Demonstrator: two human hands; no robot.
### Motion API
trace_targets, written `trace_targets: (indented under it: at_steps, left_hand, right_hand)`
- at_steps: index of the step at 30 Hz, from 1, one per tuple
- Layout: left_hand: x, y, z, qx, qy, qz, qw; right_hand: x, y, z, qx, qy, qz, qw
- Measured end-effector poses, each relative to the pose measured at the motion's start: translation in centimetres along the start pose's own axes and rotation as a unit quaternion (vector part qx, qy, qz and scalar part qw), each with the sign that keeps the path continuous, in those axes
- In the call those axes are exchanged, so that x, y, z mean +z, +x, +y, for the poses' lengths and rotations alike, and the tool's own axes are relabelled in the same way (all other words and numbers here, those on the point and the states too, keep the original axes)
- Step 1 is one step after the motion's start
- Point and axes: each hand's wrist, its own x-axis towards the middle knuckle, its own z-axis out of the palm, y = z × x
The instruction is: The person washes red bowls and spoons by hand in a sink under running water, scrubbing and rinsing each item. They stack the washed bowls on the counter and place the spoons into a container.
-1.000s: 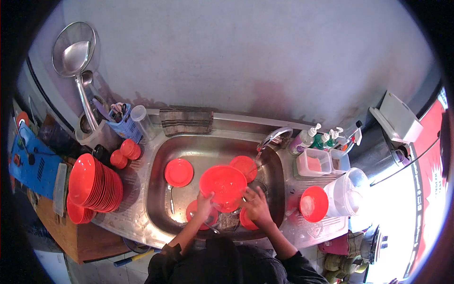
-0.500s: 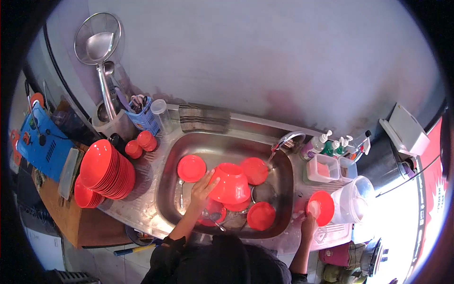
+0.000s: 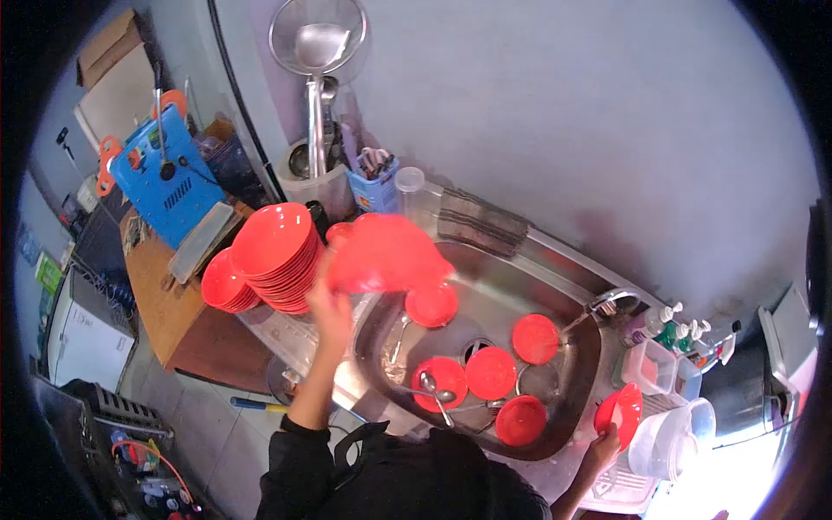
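Note:
My left hand (image 3: 328,302) grips a large red bowl (image 3: 390,253), blurred by motion, above the sink's left rim. Just left of it rises a tall stack of red bowls (image 3: 276,247), with a shorter red stack (image 3: 227,282) beside that. At the right of the sink, my right hand (image 3: 604,446) holds a small red bowl (image 3: 620,416) by its edge, tilted, next to a translucent plastic tub (image 3: 663,444). Several small red dishes lie in the steel sink (image 3: 485,286); one red dish (image 3: 439,386) has spoons in it.
Water runs from the faucet (image 3: 611,299) at the sink's right corner. Pump bottles (image 3: 672,329) and a clear plastic box (image 3: 648,366) stand behind my right hand. A utensil holder (image 3: 316,191), a blue basket (image 3: 374,186) and a striped cloth (image 3: 482,221) line the wall.
My left hand has lifted the large bowl out of the sink, leftward toward the stack. The bowl in my right hand has tipped more on edge. The view has swung left.

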Motion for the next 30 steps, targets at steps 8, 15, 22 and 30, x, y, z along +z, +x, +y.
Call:
trace_targets:
  at_steps: [8,15,22,30]
  left_hand:
    - [-16.9,9.8,-14.1,0.007,0.134,0.269,0.954]
    - [-25.5,5.2,-22.2,-0.295,-0.067,0.288,0.908]
    - [-25.5,0.6,-25.3,-0.358,-0.204,0.202,0.888]
    - [-26.3,0.7,-30.1,-0.384,-0.105,0.141,0.907]
  right_hand:
    - [1.0,0.4,-2.2,-0.052,0.055,-0.039,0.996]
    - [1.5,-0.4,-3.4,-0.087,0.081,-0.039,0.992]
    - [1.4,1.8,-5.7,-0.207,0.174,-0.17,0.948]
    - [7.4,6.1,-7.5,-0.384,0.132,-0.125,0.905]
